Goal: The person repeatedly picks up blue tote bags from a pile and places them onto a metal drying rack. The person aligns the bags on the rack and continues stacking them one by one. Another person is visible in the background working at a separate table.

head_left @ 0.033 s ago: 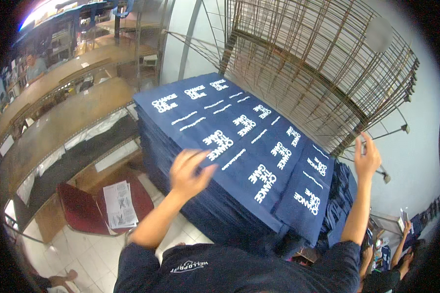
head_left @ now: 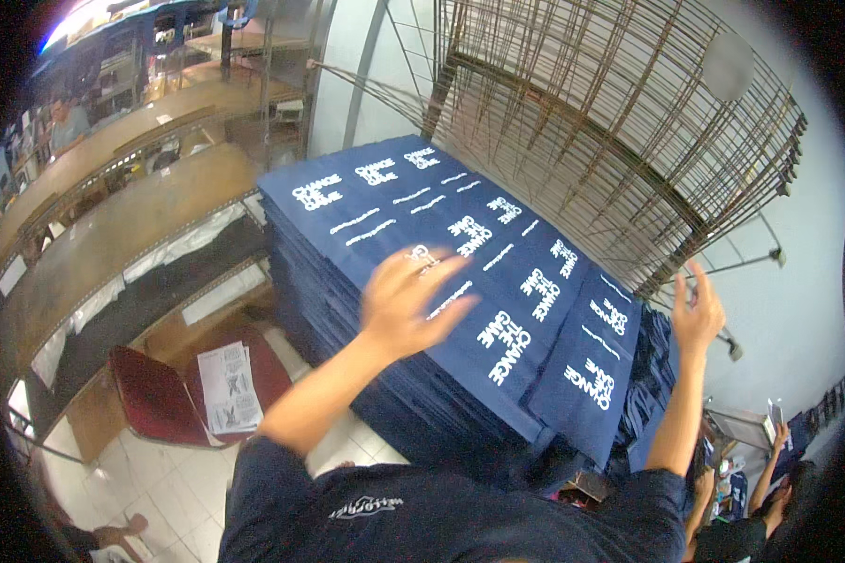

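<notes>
A tall stack of navy blue fabric panels (head_left: 465, 380) with white printing fills the middle of the view. My left hand (head_left: 404, 305) is over the near left part of its top, thumb and fingers spread and slightly blurred, holding nothing. Whether it touches the cloth I cannot tell. To the right, my right hand (head_left: 699, 314) is raised beside the stack's far right side, fingers apart, with nothing in it. Dark bunched cloth (head_left: 660, 352) hangs along the stack's right side, below that hand.
A wire drying rack (head_left: 573, 103) leans behind the stack against the wall. At left are long tables (head_left: 150, 202) and a red chair (head_left: 150, 399) bearing printed papers (head_left: 228, 389). Other people's arms (head_left: 765, 479) show at lower right; another person's hand (head_left: 122, 537) is at lower left.
My left hand has moved right and up, farther over the top of the stack. My right hand has shifted slightly left and down.
</notes>
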Demonstrator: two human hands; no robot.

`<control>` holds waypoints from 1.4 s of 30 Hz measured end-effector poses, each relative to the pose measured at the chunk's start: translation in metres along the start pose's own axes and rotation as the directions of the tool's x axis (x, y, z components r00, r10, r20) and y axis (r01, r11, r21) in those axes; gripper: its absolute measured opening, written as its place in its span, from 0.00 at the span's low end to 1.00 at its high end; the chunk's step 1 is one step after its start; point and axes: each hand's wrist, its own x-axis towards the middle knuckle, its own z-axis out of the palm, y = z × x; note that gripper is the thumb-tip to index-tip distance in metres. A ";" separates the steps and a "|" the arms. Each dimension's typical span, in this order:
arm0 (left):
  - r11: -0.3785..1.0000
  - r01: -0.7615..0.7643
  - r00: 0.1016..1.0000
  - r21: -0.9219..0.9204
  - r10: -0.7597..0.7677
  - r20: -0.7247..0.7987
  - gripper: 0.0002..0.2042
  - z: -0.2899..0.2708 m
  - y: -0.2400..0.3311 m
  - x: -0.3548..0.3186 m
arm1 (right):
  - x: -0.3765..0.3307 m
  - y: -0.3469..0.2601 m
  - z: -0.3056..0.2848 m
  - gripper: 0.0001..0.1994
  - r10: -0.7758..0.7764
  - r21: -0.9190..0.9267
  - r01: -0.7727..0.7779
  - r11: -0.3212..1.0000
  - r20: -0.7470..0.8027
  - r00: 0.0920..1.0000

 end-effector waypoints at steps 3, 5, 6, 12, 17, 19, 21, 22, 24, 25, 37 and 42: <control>0.800 -0.598 0.801 -0.049 0.599 0.009 0.30 0.092 0.102 0.130 | -0.034 -0.028 -0.006 0.13 0.043 0.032 -0.043 0.999 0.017 0.999; 0.715 -0.673 0.727 0.188 0.686 -0.006 0.31 0.149 0.104 0.157 | -0.050 -0.045 -0.002 0.11 -0.053 0.064 0.054 0.996 -0.016 0.998; 0.698 -0.704 0.708 0.131 0.705 0.041 0.33 0.164 0.103 0.156 | -0.064 -0.051 -0.006 0.10 0.006 0.105 -0.007 0.994 0.009 1.000; 0.624 -0.723 0.640 0.295 0.766 -0.052 0.31 0.201 0.096 0.187 | -0.153 -0.091 -0.015 0.11 0.202 0.241 -0.306 0.921 0.378 0.904; 0.727 -0.670 0.737 0.149 0.629 0.246 0.26 0.189 0.160 0.230 | -0.208 -0.098 -0.024 0.10 0.243 0.253 -0.522 0.814 0.669 0.703; 0.561 -0.713 0.608 0.420 0.793 -0.028 0.21 0.226 0.157 0.232 | -0.209 -0.081 -0.040 0.11 0.157 0.245 -0.382 0.891 0.623 0.766; 0.430 -0.784 0.522 0.448 0.847 0.100 0.21 0.230 0.142 0.251 | -0.206 -0.052 -0.060 0.12 0.265 0.184 -0.363 0.914 0.409 0.874; 0.533 -0.774 0.586 0.343 0.807 0.068 0.26 0.242 0.109 0.275 | -0.210 -0.034 -0.067 0.11 0.361 0.229 -0.442 0.867 0.322 0.875; 0.581 -0.602 0.746 0.548 0.654 0.125 0.26 0.249 0.118 0.287 | -0.242 0.008 -0.084 0.08 0.668 0.240 -0.659 0.713 0.057 0.742; 0.607 -0.573 0.768 0.550 0.631 0.104 0.26 0.258 0.117 0.291 | -0.267 0.028 -0.094 0.06 0.836 0.212 -0.816 0.537 -0.005 0.549; 0.566 -0.706 0.706 0.425 0.601 0.374 0.25 0.264 0.106 0.356 | -0.520 0.233 0.002 0.27 0.556 0.690 -0.215 -0.691 0.318 -0.768; 0.160 -0.919 0.327 0.360 0.820 0.470 0.18 0.244 0.093 0.319 | -0.534 0.231 0.000 0.25 0.930 -0.404 -0.853 0.330 0.292 0.222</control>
